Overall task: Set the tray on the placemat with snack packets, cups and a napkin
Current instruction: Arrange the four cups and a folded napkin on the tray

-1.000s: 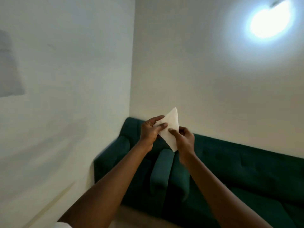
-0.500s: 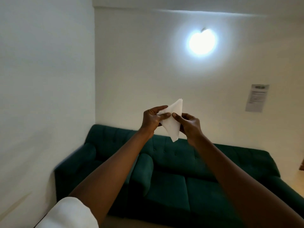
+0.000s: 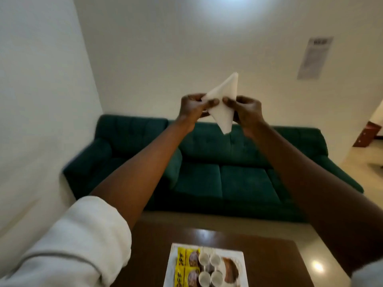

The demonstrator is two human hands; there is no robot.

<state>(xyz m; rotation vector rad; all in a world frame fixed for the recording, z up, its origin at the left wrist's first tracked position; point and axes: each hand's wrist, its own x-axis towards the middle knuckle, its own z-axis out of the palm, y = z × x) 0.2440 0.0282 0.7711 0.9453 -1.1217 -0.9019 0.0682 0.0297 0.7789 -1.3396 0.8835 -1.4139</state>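
Napkin (image 3: 224, 104) pinched between both hands, raised.

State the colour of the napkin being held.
The napkin is plain white, seen best in the head view.

At 6 o'clock the frame edge cuts off the placemat (image 3: 171, 266). The snack packets' (image 3: 187, 258) print is unreadable, and whether the cups (image 3: 204, 278) stand on a tray cannot be told. The notice (image 3: 315, 58) at 2 o'clock is blurred. The napkin (image 3: 222, 108) partly hides the fingers (image 3: 213, 102).

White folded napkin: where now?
Head view, upper centre: white folded paper napkin pinched mid-air between left hand and right hand, in front of the dark green sofa.
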